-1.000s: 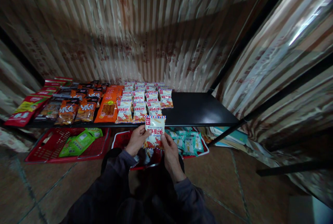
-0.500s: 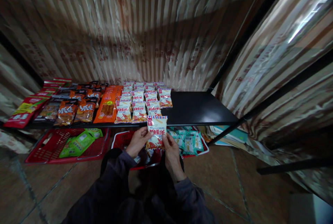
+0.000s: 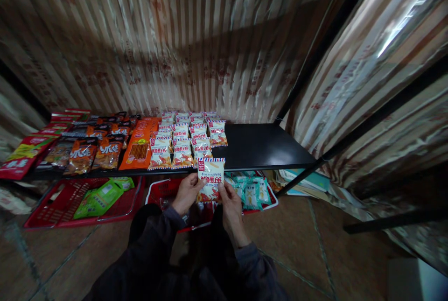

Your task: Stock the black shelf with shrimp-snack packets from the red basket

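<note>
Nearest: both sleeves run up from the bottom edge, forearms angled in twd each other, wrists low, hands at about the same ht. L hand pinches the pack at its left side, thumb on the front; R hand pinches the lower right corner, thumb also in front. Fingers behind are hidden, so can't tell how far they wrap.

Pack's b/w the hands, roughly upright, printed face twd the wearer, top overlapping the shelf lip in view; can't tell if it touches. Step in hand, my read: holding & squaring one pack, two-handed. Next move prob. calls for a light, even pinch & enough lift to clear the lip.

Below the hands: red basket, contents dim. Just right of R hand: teal pks. Well left of L hand, low: green pks.

Beyond the hands: shelf, bare twd the right. On it, just past the pack, white pks in rows; orange pk to their left. Farthest: striped curtain.
</note>
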The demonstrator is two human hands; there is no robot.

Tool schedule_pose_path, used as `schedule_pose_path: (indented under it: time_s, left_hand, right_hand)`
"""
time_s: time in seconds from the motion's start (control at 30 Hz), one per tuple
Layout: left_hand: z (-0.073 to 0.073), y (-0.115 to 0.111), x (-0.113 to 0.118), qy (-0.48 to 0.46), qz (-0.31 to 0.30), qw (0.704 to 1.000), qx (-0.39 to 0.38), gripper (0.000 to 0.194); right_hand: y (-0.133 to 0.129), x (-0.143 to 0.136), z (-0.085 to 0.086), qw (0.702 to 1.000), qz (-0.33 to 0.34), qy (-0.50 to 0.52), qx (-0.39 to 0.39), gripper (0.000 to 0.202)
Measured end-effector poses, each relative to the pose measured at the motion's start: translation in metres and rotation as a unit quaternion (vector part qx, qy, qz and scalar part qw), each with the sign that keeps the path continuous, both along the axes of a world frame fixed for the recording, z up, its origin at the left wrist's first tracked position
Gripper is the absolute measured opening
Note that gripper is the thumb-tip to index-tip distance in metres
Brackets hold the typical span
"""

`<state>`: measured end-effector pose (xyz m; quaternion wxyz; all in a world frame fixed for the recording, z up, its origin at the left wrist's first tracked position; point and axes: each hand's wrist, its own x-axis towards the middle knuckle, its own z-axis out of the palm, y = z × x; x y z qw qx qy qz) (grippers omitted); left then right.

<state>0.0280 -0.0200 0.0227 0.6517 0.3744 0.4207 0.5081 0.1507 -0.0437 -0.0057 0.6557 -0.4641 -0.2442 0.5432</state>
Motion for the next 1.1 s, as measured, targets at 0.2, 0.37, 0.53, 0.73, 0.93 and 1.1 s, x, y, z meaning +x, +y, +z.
schedule_pose_path:
  time_s: [0.2,0.37,0.53,0.73,0.93,1.1]
  left_hand:
    - [-0.001,0.008,0.011,0.005,0.011,1.000,0.009,0.046]
    - [0.004,0.014,0.019,0.000,0.020,1.000,0.004,0.046]
    - [0.003,0.019,0.024,-0.002,0.021,1.000,0.003,0.046]
    - [0.001,0.024,0.032,0.005,0.003,1.000,0.008,0.045]
    - [0.002,0.028,0.040,-0.002,-0.004,1.000,0.008,0.045]
    - [-0.001,0.038,0.048,0.008,-0.010,1.000,0.025,0.043]
  right_hand:
    - [0.007,0.011,-0.001,1.000,-0.008,-0.015,0.006,0.045]
    - [0.010,0.018,0.000,0.999,0.006,-0.024,0.023,0.045]
    - [0.015,0.025,-0.007,0.999,-0.003,-0.035,0.017,0.045]
    - [0.023,0.034,-0.012,0.999,-0.039,-0.024,-0.014,0.047]
    - [0.027,0.041,-0.011,0.999,-0.037,-0.009,-0.023,0.044]
    - [0.037,0.048,-0.008,0.998,-0.052,-0.009,-0.016,0.041]
